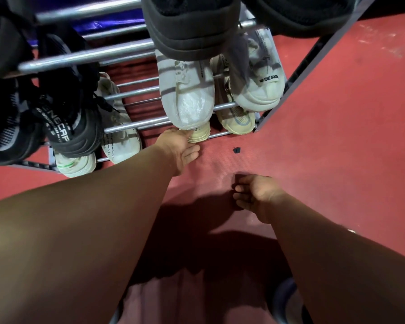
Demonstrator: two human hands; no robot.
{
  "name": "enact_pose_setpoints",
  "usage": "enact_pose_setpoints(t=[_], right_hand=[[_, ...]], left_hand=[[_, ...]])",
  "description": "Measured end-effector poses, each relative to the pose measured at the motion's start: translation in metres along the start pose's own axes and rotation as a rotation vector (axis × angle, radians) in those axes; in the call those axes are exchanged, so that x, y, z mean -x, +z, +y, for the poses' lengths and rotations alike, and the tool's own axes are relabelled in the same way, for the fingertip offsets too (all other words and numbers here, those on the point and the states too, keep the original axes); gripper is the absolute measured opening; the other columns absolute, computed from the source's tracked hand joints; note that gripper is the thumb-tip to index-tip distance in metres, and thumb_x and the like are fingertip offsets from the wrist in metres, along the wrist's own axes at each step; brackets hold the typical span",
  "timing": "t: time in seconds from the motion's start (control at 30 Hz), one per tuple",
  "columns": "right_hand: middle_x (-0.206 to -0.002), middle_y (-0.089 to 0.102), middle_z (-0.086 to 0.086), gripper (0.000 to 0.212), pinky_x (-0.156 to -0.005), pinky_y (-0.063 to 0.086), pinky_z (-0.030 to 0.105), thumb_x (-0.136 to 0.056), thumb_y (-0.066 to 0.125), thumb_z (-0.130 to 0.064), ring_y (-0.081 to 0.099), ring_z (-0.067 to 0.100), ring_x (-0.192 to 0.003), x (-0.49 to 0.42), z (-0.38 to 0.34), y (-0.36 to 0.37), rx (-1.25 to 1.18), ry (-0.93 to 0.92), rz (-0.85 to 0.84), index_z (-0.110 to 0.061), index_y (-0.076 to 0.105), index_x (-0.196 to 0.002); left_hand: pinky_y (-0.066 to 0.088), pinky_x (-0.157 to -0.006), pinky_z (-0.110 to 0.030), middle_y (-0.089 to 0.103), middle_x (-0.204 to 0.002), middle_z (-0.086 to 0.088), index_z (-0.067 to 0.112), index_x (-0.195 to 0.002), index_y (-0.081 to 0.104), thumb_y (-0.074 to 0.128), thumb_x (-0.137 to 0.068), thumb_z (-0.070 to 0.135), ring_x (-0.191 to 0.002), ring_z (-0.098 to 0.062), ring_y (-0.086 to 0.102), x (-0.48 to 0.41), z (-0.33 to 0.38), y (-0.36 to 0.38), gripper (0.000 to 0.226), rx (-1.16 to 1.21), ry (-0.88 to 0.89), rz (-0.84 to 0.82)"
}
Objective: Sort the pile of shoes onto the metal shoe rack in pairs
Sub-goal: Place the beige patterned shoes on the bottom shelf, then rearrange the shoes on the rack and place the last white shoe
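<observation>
I look down on the metal shoe rack (136,124), whose tiers hold shoes. My left hand (181,149) reaches to the bottom tier, and its fingertips touch the end of a cream sneaker (198,136) that is mostly hidden under a white mesh sneaker (188,97) one tier up. The other cream sneaker (237,118) lies to its right, under a second white sneaker (263,83). My right hand (255,195) hovers over the floor with loosely curled fingers and holds nothing.
Black sneakers (73,123) sit at the rack's left above two white sneakers (121,139). Dark slippers (189,26) fill the top tier. The floor (325,136) is red, with a small black scrap (236,150) near the rack.
</observation>
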State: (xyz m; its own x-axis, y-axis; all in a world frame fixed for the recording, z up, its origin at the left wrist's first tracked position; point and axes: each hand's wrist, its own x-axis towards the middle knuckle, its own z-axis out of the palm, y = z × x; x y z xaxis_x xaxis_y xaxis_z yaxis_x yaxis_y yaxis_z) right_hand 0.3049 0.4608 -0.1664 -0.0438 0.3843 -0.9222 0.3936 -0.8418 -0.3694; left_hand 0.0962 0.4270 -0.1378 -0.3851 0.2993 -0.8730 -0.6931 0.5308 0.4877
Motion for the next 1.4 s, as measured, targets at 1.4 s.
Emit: enact_pose_setpoints(t=[1.4], right_hand=[[-0.088,0.061,0.004,0.004,-0.057,0.049,0.028,-0.090,0.065,-0.020,0.056,0.019,-0.070,0.366,-0.100,-0.022,0.432,-0.662,-0.013,-0.020,0.061,-0.089]], left_hand=[[0.028,-0.046,-0.023,0.042,-0.055,-0.005,0.013,-0.071,0.052,0.063,-0.089,0.013,-0.044,-0.019,0.033,0.359,0.083,-0.161,0.021,-0.819,0.568,-0.026]])
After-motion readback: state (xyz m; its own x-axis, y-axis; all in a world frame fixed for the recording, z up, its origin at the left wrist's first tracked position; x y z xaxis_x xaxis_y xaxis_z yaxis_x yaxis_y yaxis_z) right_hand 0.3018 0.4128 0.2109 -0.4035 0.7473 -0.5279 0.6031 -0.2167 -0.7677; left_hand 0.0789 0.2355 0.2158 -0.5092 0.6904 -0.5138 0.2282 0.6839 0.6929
